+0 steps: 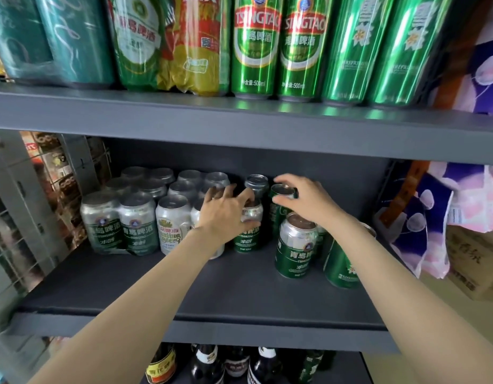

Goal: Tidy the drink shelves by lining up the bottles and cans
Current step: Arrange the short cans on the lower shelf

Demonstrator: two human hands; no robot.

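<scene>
Head cam: I count 8 tall cans/packs along the top shelf point(239, 120). Mid shelf point(156, 286) has approx 10 short silver cans wrapped at left, plus 5 loose green ones on the right side. 5 bottles point(209, 364) show on the shelf below. Both arms reach fwd. Left hand point(226, 214) grips the silver-green can point(248, 234) round its top, fingers spread. Right hand point(303, 199) pinches the rim of a green can point(278, 214) standing just behind the front can point(295, 245).
</scene>
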